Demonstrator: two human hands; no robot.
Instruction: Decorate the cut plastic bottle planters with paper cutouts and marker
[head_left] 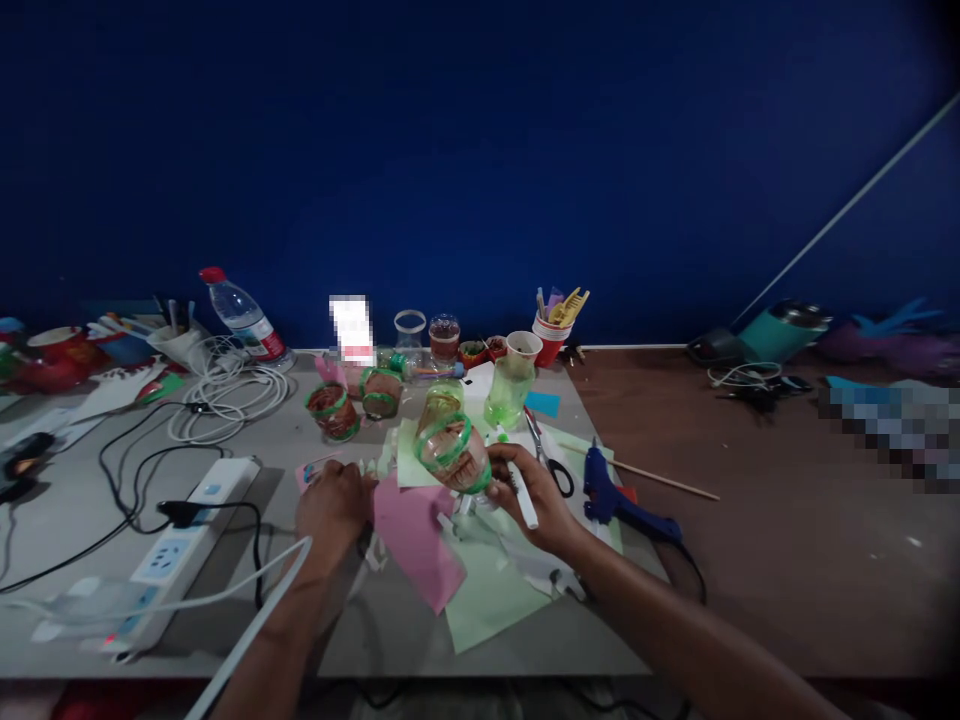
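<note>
In my right hand is a cut plastic bottle, brown inside with green bands, tilted to the left above the papers. The same hand also keeps a white marker between its fingers. My left hand is down at the table, fingers curled, beside small paper scraps; what lies under the fingers is hidden. A pink sheet and a pale green sheet lie below the bottle. Behind it stand a green-tinted cut bottle and two brown pots with green rims.
Right of my right hand lie scissors, a blue glue gun and a thin wooden stick. On the left are a white power strip, coiled cables and a water bottle. A red cup with tools stands at the back.
</note>
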